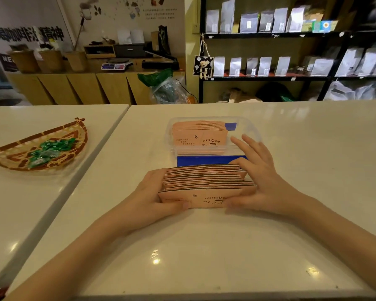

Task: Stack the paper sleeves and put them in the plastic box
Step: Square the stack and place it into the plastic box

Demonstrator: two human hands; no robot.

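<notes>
A stack of pink paper coffee sleeves [206, 183] stands on edge on the white table, pressed between both hands. My left hand [152, 196] grips its left end, thumb across the front sleeve. My right hand [263, 181] holds the right end, fingers spread over the back. Just behind stands a clear plastic box [248, 131] holding another row of pink sleeves [200, 135] and a blue piece at its far right. A blue sheet [206, 160] lies flat between the box and the held stack.
A woven bamboo basket [15, 148] with green wrapped candies sits on the adjoining table at the left. A seam [91, 164] separates the two tables. Beyond the far edge are wooden cabinets and black shelves of bags.
</notes>
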